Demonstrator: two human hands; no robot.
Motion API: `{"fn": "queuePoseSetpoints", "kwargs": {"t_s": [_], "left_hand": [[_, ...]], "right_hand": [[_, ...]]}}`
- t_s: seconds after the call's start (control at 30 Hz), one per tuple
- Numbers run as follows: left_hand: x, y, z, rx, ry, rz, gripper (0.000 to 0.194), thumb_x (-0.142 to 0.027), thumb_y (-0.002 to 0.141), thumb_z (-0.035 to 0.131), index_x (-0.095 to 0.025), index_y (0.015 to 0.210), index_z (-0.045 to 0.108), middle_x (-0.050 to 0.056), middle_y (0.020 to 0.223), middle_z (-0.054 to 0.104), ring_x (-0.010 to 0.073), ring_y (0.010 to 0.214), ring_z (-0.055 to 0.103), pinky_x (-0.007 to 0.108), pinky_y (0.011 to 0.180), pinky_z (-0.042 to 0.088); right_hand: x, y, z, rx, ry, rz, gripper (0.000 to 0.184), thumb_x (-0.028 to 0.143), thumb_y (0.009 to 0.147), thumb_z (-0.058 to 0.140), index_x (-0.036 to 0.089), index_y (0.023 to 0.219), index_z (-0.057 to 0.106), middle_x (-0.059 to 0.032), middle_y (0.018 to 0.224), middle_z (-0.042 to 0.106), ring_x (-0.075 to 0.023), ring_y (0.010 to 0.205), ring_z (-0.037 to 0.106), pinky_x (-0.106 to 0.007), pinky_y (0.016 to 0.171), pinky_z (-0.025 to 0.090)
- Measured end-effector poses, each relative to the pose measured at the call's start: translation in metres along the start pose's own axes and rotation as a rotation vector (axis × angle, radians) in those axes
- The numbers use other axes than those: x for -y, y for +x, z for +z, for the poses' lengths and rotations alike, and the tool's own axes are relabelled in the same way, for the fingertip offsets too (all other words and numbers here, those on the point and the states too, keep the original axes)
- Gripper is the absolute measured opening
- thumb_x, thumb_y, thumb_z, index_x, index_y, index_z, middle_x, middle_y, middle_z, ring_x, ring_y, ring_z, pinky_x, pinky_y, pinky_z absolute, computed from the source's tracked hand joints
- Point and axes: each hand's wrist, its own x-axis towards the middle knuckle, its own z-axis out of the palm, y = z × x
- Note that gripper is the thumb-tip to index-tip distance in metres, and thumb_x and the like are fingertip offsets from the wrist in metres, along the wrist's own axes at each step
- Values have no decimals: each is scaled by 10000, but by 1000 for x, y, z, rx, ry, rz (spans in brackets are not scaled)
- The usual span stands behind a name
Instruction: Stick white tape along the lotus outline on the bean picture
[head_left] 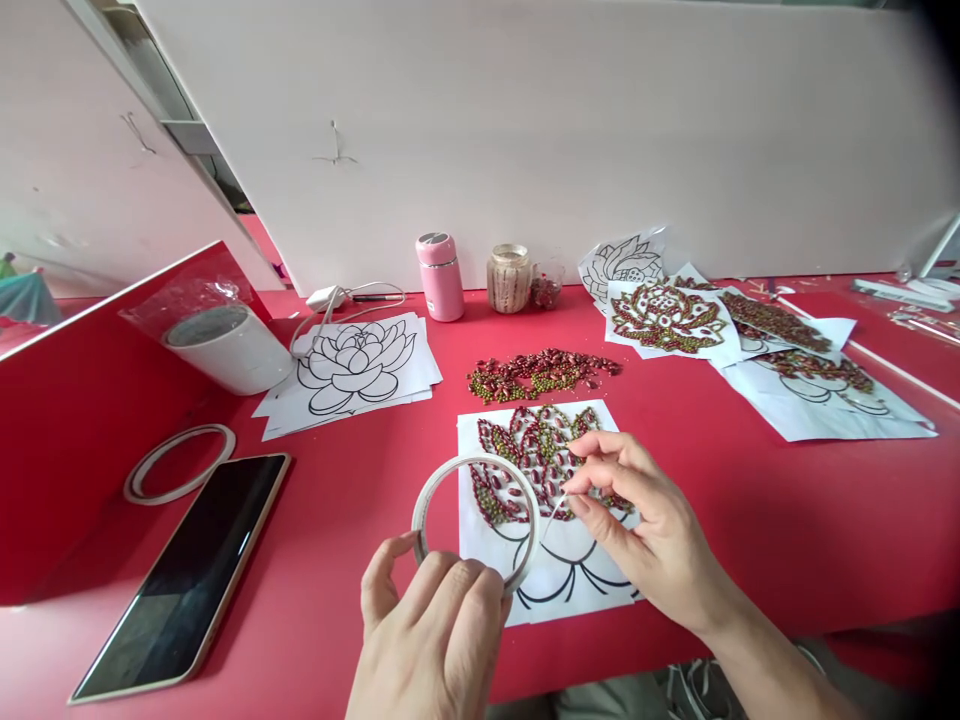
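Note:
My left hand [442,625] grips a roll of narrow white tape [429,480] by its lower rim, holding it up on edge over the drawing. A thin strip runs from the roll to my right hand [645,510], whose thumb and index finger pinch its end. Beneath both hands lies a lotus drawing [487,590] on white paper, its upper petals covered with red and green beans [525,440]. The lower petals show bare black outlines. Just behind the sheet is a loose heap of red and green beans [551,372] on the red table.
At left lie a phone [187,570], another tape roll [139,490], a wide white roll [225,345] and lotus sheets [409,385]. A pink flask [440,278] and a jar [508,280] stand at the back. Bean-covered pictures [667,318] overlap at right.

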Motion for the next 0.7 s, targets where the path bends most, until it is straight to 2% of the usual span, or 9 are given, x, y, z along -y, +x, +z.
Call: {"fn": "queuePoseSetpoints", "kwargs": {"t_s": [0.13,0.2,0.37,0.57,0.7], "left_hand": [[-1,0,-6,136,9,4,158,-95,811,416,-218,835,512,-62,681,584,97,643,517,382,943,206],[-2,1,-8,141,7,18,162,-95,812,409,-219,838,511,-60,683,584,100,647,518,387,949,198],[-6,5,-8,98,22,69,155,-155,848,378,-207,826,522,-55,652,576,96,618,518,364,937,208],[-9,5,-4,40,30,46,188,-135,857,363,-203,773,517,-63,611,555,89,585,508,378,938,211],[-9,2,-1,19,39,45,186,-162,865,367,-199,764,519,-61,608,553,87,583,511,385,951,208]], "right_hand": [[3,2,-3,7,-40,-22,92,206,863,475,201,801,542,-62,992,490,-185,990,495,-296,788,458],[3,1,-5,-9,-58,-24,76,205,857,473,201,827,543,-66,996,499,-190,988,499,-302,785,462],[1,-2,-6,-6,-50,-16,145,222,855,475,213,977,553,-75,1078,469,-188,994,505,-297,771,479],[-1,-5,-7,-10,-12,-25,121,201,848,501,211,959,549,-65,1091,447,-160,982,499,-269,794,463],[1,-4,-8,-3,-3,-27,64,188,851,499,217,872,553,-51,1063,448,-151,975,501,-275,832,445]]}}
